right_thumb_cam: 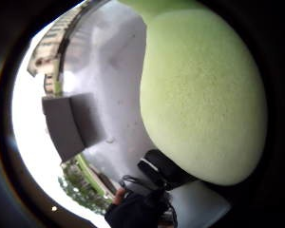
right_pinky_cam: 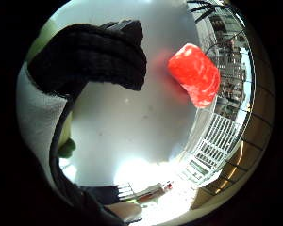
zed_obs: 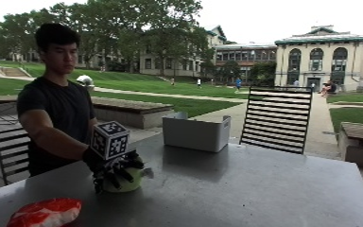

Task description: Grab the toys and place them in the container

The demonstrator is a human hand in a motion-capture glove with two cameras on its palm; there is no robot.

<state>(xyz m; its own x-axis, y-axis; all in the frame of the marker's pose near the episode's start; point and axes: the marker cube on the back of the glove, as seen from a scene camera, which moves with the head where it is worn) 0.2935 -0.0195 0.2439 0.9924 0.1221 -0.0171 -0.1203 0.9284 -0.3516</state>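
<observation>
Two toys show on the grey table (zed_obs: 244, 189), and neither has reached the container (zed_obs: 196, 133) yet, so the task looks to be at its start. The gloved right hand (zed_obs: 112, 169) sits over a pale green toy (zed_obs: 126, 183) near the table's edge by the person, with its black fingers (zed_obs: 124, 174) curled down around the top and sides of the toy. The little-finger-side palm view agrees: a bent gloved finger (right_pinky_cam: 104, 54) arches over the tabletop, and a sliver of green (right_pinky_cam: 66, 141) shows beside the palm. In the thumb-side palm view the green toy (right_thumb_cam: 204, 95) fills much of the picture, its foam-like skin close against the palm. From the outside view the toy's base appears to rest on the table, though I cannot tell for sure whether it has left the surface.

A second toy, red with white marbling like a slab of meat (zed_obs: 45, 212), lies on the table near the front corner, apart from the hand; it shows in the little-finger-side view as well (right_pinky_cam: 195, 74).

At the far side of the table stands the container, a grey open-topped box, well apart from both toys; its inside cannot be seen. As I judge it, what is left is nearly everything: lift and carry the green toy across to the box, release it inside, then come back for the red one.
</observation>
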